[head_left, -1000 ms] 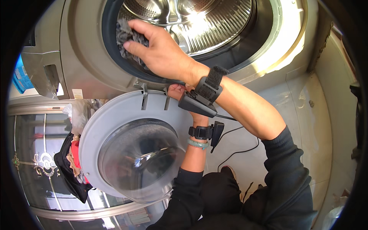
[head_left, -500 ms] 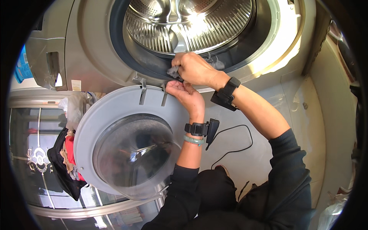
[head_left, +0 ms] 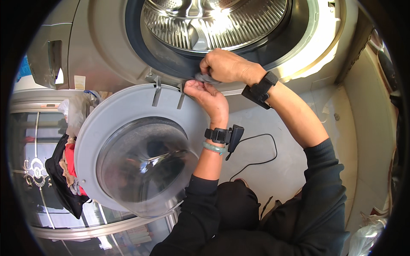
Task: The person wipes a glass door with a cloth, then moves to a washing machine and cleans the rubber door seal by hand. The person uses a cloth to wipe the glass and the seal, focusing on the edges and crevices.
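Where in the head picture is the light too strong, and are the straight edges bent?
Head view: glare whitens the steel drum and the right door rim; the round door shows soft reflections; fisheye curves the floor edges near the rim; the hands look sharp.

One front-loading washing machine (head_left: 106,47) with one open round door (head_left: 136,153) and one steel drum (head_left: 213,21); two hinge arms (head_left: 157,90); two hands, left hand (head_left: 207,96) and right hand (head_left: 224,66); one small grey cloth (head_left: 206,78); two black wrist straps (head_left: 259,89); one green bangle (head_left: 213,147); one black cable (head_left: 256,158); one heap of clothes (head_left: 64,170).
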